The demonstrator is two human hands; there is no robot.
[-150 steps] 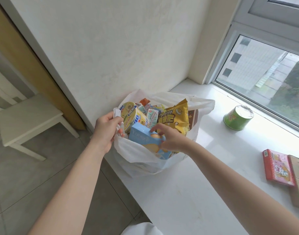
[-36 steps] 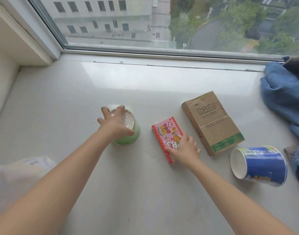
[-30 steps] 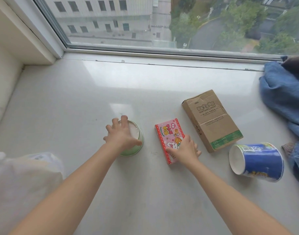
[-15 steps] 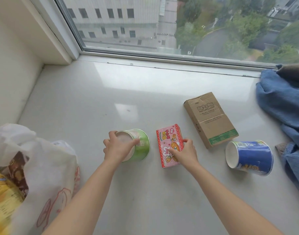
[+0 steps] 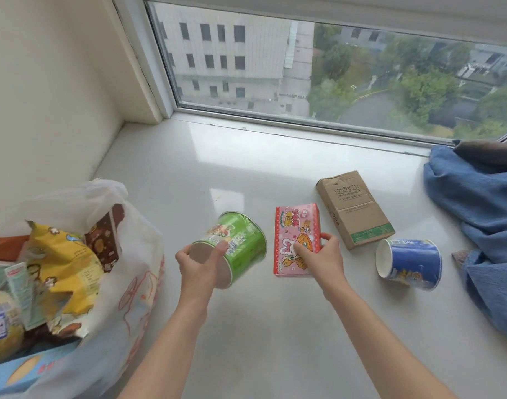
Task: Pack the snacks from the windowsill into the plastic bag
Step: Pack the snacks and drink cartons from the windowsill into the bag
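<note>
The left hand (image 5: 196, 262) has its grip closed around the pale base end of a green snack cup (image 5: 232, 246), thumb on one side and fingers on the other; the cup is tipped on its side, its image slightly blurred, and it looks lifted off the windowsill (image 5: 246, 168). The right hand (image 5: 322, 259) has its grip pinched on a pink snack box (image 5: 296, 237), thumb at the right edge and fingers on the printed face; whether the box's lower edge rests on the sill cannot be told.

From the pink box, a brown cardboard box (image 5: 354, 208) lies flat at about 2 o'clock, just beside it but apart. A blue snack cup (image 5: 410, 263) lies on its side at about 4 o'clock from the pink box, its open white mouth facing left, near the cardboard box's lower corner. Blue cloth (image 5: 482, 214) is heaped at the right end of the sill, at 3 o'clock from the blue cup.

At 9 o'clock from the green cup stands the white plastic bag (image 5: 131, 269), open and filled with packets: a yellow bag (image 5: 62, 254), a brown box (image 5: 105, 237) upright against the bag's wall, and a light blue box (image 5: 22, 370) at the bottom edge. The window (image 5: 304, 67) runs along the far side at 12 o'clock.
</note>
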